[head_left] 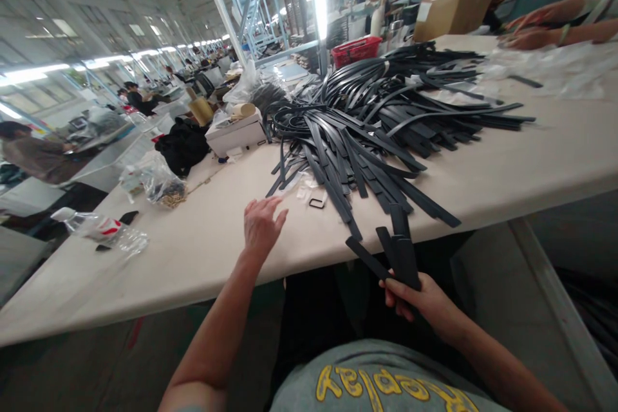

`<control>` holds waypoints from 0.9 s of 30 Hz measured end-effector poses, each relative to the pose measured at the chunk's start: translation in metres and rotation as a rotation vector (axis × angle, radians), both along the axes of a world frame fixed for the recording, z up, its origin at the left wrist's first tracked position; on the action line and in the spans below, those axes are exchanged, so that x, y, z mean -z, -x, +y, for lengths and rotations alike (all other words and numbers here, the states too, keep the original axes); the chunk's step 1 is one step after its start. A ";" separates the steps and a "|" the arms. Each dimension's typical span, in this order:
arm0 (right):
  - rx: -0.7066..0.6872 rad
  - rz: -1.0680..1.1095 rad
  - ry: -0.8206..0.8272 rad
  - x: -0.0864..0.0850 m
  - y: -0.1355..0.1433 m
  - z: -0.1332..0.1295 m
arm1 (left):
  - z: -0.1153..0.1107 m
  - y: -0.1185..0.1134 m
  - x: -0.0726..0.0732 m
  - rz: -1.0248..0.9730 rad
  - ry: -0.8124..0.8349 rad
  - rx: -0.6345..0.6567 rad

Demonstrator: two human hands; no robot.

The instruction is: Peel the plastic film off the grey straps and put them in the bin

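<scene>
My right hand grips several flat black straps near the table's front edge, their ends fanned upward and one angled off to the left. My left hand hovers over or rests on the tabletop with its fingers apart, holding nothing; whether it touches the surface I cannot tell. Just to its right lies a small black rectangular buckle beside scraps of clear plastic. Beyond both hands spreads a big pile of long black straps, looped at the back with loose ends toward me.
On the pale table at left are a plastic bottle and a clear bag of small parts. A white box and black cloth stand farther back. A co-worker's hands, a carton and a red basket are across the table.
</scene>
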State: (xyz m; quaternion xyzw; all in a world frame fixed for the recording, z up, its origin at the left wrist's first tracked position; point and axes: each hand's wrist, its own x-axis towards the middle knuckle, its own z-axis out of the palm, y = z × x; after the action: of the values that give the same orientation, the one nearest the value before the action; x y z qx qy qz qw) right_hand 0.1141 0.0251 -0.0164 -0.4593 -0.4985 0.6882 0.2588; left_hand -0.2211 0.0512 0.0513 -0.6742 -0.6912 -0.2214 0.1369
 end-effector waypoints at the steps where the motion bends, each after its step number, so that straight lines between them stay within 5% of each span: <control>1: -0.013 0.000 0.001 0.002 0.002 -0.001 | 0.016 0.010 0.002 0.016 0.028 -0.046; 6: -0.021 -0.010 0.000 0.009 0.003 -0.006 | 0.085 0.037 0.012 0.078 0.218 -0.128; 10: 0.040 -0.020 0.016 0.010 -0.007 -0.007 | 0.097 0.032 0.012 0.085 0.230 -0.093; 14: 0.079 0.003 0.015 0.010 -0.014 -0.004 | 0.065 0.017 0.004 0.110 0.192 -0.019; 19: 0.079 0.054 0.018 0.001 -0.011 0.003 | -0.014 -0.023 -0.003 0.113 0.123 0.199; 23: 0.028 0.061 0.009 -0.017 0.002 0.004 | -0.066 -0.063 0.006 0.044 0.198 0.291; 27: -0.065 0.053 -0.006 -0.031 0.028 0.005 | -0.085 -0.090 0.021 0.005 0.286 0.326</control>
State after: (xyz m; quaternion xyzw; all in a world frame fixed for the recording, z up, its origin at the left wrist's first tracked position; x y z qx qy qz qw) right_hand 0.0860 0.0306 0.0145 -0.4235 -0.5081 0.7068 0.2507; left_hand -0.1310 -0.0336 0.0302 -0.7902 -0.5969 -0.1389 0.0040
